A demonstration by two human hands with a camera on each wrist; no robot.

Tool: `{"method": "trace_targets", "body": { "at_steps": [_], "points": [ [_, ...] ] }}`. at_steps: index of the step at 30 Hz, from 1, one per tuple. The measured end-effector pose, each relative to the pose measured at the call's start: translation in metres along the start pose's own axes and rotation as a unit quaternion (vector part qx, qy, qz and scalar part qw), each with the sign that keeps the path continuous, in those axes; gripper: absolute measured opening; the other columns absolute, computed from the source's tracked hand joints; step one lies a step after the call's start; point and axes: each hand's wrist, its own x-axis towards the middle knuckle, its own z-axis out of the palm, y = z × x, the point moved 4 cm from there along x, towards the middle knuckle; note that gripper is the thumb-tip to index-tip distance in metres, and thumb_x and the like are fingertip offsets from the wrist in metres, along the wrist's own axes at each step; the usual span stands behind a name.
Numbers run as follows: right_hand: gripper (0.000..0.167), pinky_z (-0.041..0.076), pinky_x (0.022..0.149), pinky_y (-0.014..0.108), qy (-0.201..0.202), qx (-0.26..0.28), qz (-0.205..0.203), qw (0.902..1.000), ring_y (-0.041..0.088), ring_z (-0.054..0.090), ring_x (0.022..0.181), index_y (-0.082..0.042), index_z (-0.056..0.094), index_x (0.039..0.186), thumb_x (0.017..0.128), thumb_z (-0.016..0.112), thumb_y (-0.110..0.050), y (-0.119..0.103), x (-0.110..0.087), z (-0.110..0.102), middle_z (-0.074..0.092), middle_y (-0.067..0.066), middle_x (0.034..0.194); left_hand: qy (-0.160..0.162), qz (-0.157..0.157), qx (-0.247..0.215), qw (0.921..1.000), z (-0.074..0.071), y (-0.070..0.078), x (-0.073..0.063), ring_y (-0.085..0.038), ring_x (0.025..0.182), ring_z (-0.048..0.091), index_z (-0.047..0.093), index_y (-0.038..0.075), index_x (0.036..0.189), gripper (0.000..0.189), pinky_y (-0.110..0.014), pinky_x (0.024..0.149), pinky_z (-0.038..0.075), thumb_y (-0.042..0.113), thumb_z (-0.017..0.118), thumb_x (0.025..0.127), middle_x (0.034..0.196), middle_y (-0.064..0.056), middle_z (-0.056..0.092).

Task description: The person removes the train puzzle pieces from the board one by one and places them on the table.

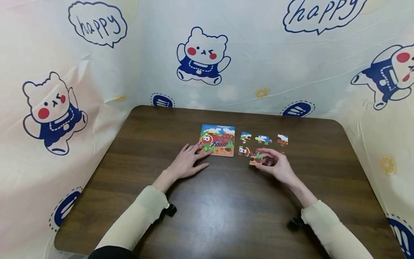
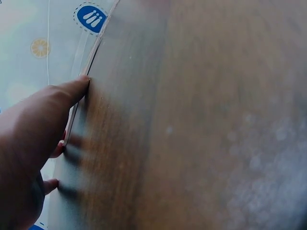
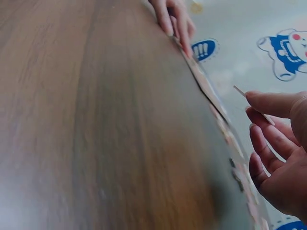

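Note:
A small picture board (image 1: 223,138) shows a red train, green plants and a blue sky. My left hand (image 1: 185,162) lies spread at its lower left corner, with fingertips resting on it and the thumb on the wood below. Between thumb and fingers, my right hand (image 1: 276,164) pinches a jigsaw piece (image 1: 254,160) with green and orange print. In the right wrist view that piece (image 3: 239,91) appears edge-on, raised off the table. Beside it lies another piece, with a cartoon face (image 1: 243,151). My right hand partly hides pieces behind it.
Farther back lie a blue and green piece (image 1: 245,136), a blue piece (image 1: 263,139) and a red and white one (image 1: 283,139). They rest on a brown wooden table (image 1: 207,208). A printed cloth (image 1: 145,54) hangs around its back and sides.

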Motion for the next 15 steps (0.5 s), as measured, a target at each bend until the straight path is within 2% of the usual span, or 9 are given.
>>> {"method": "trace_targets", "body": {
  "at_steps": [5, 10, 15],
  "points": [
    [0.054, 0.048, 0.066, 0.022, 0.016, -0.020, 0.002, 0.9997, 0.011, 0.059, 0.077, -0.002, 0.067, 0.144, 0.094, 0.086, -0.004, 0.002, -0.016, -0.019, 0.076, 0.022, 0.106, -0.001, -0.002, 0.001, 1.0000, 0.000, 0.000, 0.000, -0.036, 0.165, 0.041, 0.052, 0.038, 0.165, 0.061, -0.067, 0.137, 0.022, 0.057, 0.062, 0.109, 0.174, -0.014, 0.047],
    [0.053, 0.045, 0.063, 0.024, 0.014, -0.055, 0.013, 0.9983, 0.012, 0.055, 0.073, 0.000, 0.067, 0.144, 0.094, 0.086, -0.005, 0.013, -0.034, -0.035, 0.072, 0.016, 0.098, 0.001, -0.003, 0.001, 1.0000, 0.001, 0.002, 0.000, -0.036, 0.165, 0.041, 0.052, 0.037, 0.165, 0.061, -0.067, 0.137, 0.021, 0.057, 0.063, 0.108, 0.173, -0.015, 0.048],
    [0.050, 0.044, 0.062, 0.024, 0.011, -0.085, 0.003, 0.9963, 0.009, 0.055, 0.071, 0.001, 0.069, 0.140, 0.093, 0.086, -0.004, 0.022, -0.051, -0.047, 0.074, 0.010, 0.093, 0.001, -0.002, 0.002, 1.0000, -0.001, 0.003, 0.000, -0.037, 0.164, 0.041, 0.053, 0.037, 0.165, 0.061, -0.068, 0.137, 0.022, 0.058, 0.063, 0.108, 0.173, -0.015, 0.048]
  ]
}}
